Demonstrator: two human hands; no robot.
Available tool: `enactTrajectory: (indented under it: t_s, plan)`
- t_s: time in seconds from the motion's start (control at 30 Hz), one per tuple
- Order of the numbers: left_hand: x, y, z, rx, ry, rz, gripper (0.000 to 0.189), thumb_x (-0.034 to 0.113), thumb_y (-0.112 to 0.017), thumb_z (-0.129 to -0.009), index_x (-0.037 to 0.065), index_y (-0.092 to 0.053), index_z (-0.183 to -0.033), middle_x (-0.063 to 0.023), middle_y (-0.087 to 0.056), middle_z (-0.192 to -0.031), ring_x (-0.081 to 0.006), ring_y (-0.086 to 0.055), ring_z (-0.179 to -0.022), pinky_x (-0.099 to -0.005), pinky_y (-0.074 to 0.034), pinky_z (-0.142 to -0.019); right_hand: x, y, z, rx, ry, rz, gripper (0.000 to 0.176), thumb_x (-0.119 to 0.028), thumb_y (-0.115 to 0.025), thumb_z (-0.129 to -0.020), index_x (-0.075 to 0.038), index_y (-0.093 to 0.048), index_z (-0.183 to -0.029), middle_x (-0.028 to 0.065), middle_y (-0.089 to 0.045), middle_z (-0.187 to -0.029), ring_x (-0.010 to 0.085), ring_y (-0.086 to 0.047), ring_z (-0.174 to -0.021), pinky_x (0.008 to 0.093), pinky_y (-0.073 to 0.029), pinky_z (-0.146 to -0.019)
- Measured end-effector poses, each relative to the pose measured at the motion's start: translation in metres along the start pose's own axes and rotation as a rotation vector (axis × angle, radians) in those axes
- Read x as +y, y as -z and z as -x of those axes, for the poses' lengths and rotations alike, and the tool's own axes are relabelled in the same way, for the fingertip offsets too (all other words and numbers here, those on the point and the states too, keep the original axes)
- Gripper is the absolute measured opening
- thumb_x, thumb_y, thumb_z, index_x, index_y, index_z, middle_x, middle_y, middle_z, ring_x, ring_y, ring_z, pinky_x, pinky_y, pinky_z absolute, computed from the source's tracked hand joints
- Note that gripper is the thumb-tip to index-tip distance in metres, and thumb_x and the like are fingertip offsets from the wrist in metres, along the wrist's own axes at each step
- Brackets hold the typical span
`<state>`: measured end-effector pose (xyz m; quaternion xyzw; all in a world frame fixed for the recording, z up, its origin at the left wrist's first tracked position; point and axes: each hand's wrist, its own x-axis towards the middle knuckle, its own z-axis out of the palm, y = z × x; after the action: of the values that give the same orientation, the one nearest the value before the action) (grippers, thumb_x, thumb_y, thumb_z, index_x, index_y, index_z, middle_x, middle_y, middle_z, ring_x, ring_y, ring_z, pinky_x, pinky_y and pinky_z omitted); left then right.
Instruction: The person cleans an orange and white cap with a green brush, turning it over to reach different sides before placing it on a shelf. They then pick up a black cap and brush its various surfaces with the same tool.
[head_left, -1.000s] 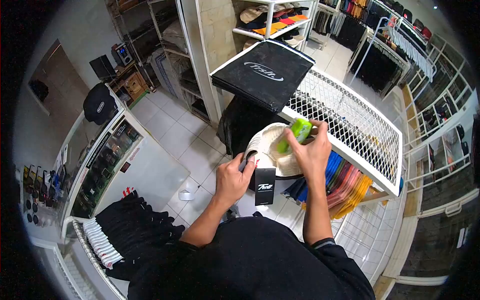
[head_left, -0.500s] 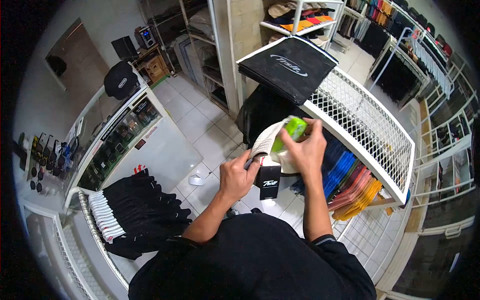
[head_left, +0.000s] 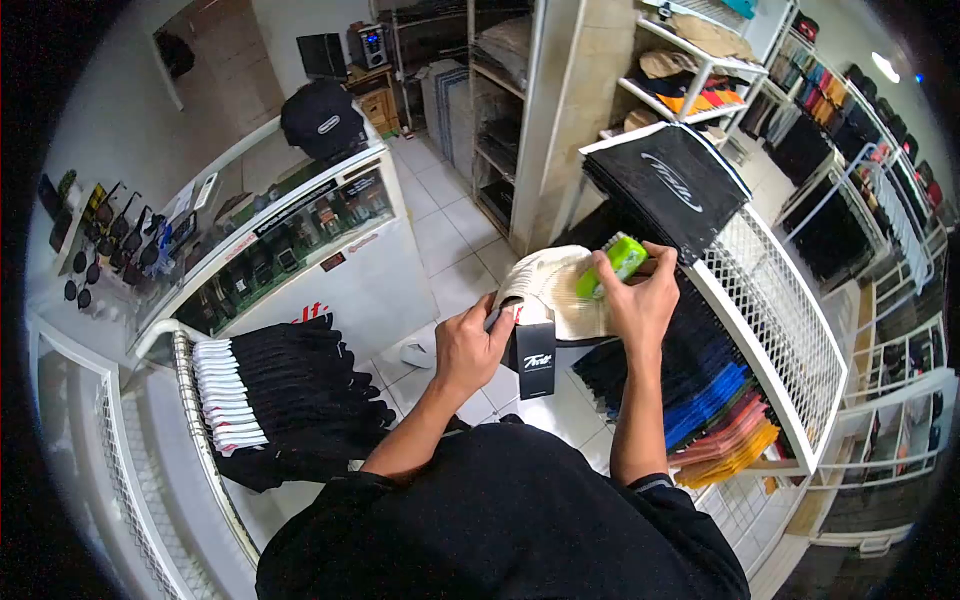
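Observation:
A cream corduroy cap [head_left: 578, 308] is held out in front of my chest. My left hand [head_left: 468, 348] grips its left edge, the thumb pressed on the fabric. From that edge hangs a black cardboard tag [head_left: 537, 362] with white lettering. A bright green palm-sized tool [head_left: 616, 264] is pinched between the thumb and fingers of my right hand [head_left: 645, 298]. The tool overlaps the right side of the cap in this view, and its underside is hidden.
To the right, a white mesh-topped rack [head_left: 775, 315] holds folded black bags [head_left: 665, 185] above hanging coloured clothes [head_left: 715, 415]. At left, black garments [head_left: 310, 395] hang near a glass display counter [head_left: 300, 255] with a black cap [head_left: 323, 120] on top.
The cap has turned so more of its ribbed surface faces me. My right hand and the green tool have shifted slightly right. The whole view has swung left.

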<state>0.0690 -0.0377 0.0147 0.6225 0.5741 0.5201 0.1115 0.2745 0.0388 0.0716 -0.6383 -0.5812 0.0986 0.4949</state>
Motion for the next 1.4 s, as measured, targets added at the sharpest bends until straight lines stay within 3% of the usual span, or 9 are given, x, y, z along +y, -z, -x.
enactTrajectory:
  t_s: [0.13,0.27,0.47,0.57,0.7,0.83,1.1,1.23,1.4]
  plan:
    - [-0.013,0.025,-0.01,-0.147,0.03,-0.081,0.029,0.026,-0.068,-0.097,0.001,-0.071,-0.112,-0.022,-0.072,-0.082,-0.0413,-0.072,-0.072,-0.0465,-0.056,-0.063,-0.045,-0.042,0.027,-0.163,0.042,-0.162,0.066,-0.039,-0.092,-0.072,0.002,-0.059,-0.112,0.0199,-0.071,-0.09,0.0304,-0.072,-0.08,0.0405,-0.058,-0.074]
    - [-0.057,0.053,-0.021,0.081,-0.019,-0.037,0.031,0.025,-0.069,-0.096,0.001,-0.072,-0.114,-0.0223,-0.072,-0.081,-0.04,-0.072,-0.072,-0.0463,-0.056,-0.062,-0.03,-0.081,0.007,-0.011,0.014,-0.006,0.065,-0.038,-0.092,-0.073,0.002,-0.059,-0.113,0.0215,-0.07,-0.091,0.0345,-0.07,-0.08,0.0418,-0.057,-0.076]
    - [-0.078,0.077,-0.026,-0.005,0.018,-0.064,0.028,0.021,-0.069,-0.095,0.0,-0.072,-0.113,-0.0215,-0.074,-0.084,-0.0385,-0.073,-0.073,-0.0443,-0.057,-0.063,-0.078,-0.107,0.037,-0.18,0.006,-0.12,0.067,-0.04,-0.093,-0.072,0.001,-0.058,-0.111,0.0197,-0.07,-0.089,0.0288,-0.07,-0.079,0.0379,-0.056,-0.076]
    - [-0.087,0.086,-0.028,0.011,-0.032,-0.054,0.026,0.019,-0.07,-0.094,0.001,-0.072,-0.113,-0.0207,-0.074,-0.085,-0.038,-0.073,-0.073,-0.0438,-0.057,-0.063,-0.056,-0.134,0.025,-0.104,0.01,-0.087,0.067,-0.039,-0.093,-0.073,0.003,-0.058,-0.113,0.0209,-0.07,-0.089,0.0298,-0.07,-0.079,0.0401,-0.056,-0.076]
    - [-0.103,0.089,-0.034,0.08,0.059,-0.125,0.029,0.021,-0.069,-0.095,0.001,-0.071,-0.116,-0.0201,-0.075,-0.09,-0.0378,-0.073,-0.073,-0.043,-0.057,-0.064,-0.066,-0.13,0.012,-0.064,0.0,0.002,0.068,-0.042,-0.092,-0.074,0.003,-0.058,-0.112,0.0204,-0.071,-0.089,0.0312,-0.071,-0.079,0.0404,-0.057,-0.074]
    - [-0.099,0.086,-0.042,0.088,-0.003,-0.092,0.03,0.021,-0.07,-0.094,0.001,-0.071,-0.117,-0.0195,-0.075,-0.089,-0.0376,-0.074,-0.074,-0.0431,-0.057,-0.064,-0.093,-0.144,0.026,-0.212,0.033,-0.106,0.069,-0.044,-0.093,-0.072,0.003,-0.059,-0.111,0.0218,-0.072,-0.092,0.0301,-0.071,-0.08,0.0397,-0.057,-0.077]
    - [-0.118,0.097,-0.047,0.181,0.086,-0.171,0.031,0.022,-0.07,-0.095,0.0,-0.072,-0.117,-0.0209,-0.075,-0.089,-0.0377,-0.074,-0.076,-0.0424,-0.058,-0.066,-0.078,-0.142,0.002,-0.041,-0.024,-0.116,0.066,-0.038,-0.093,-0.075,0.003,-0.058,-0.112,0.0201,-0.072,-0.09,0.0291,-0.071,-0.079,0.0378,-0.057,-0.074]
    - [-0.114,0.093,-0.046,0.137,-0.008,-0.091,0.032,0.022,-0.069,-0.095,-0.002,-0.071,-0.117,-0.0218,-0.075,-0.091,-0.038,-0.074,-0.078,-0.0429,-0.058,-0.068,-0.082,-0.163,0.016,-0.21,0.0,-0.157,0.068,-0.042,-0.092,-0.074,0.003,-0.06,-0.113,0.0203,-0.072,-0.095,0.0297,-0.072,-0.084,0.0394,-0.057,-0.08]
    - [-0.13,0.111,-0.045,0.197,0.194,-0.226,0.031,0.025,-0.068,-0.097,-0.003,-0.071,-0.11,-0.0214,-0.074,-0.085,-0.0423,-0.071,-0.072,-0.0484,-0.054,-0.064,-0.068,-0.158,-0.004,0.001,-0.027,-0.199,0.073,-0.037,-0.093,-0.075,0.004,-0.06,-0.126,0.0159,-0.071,-0.096,0.0231,-0.07,-0.083,0.0353,-0.057,-0.076]
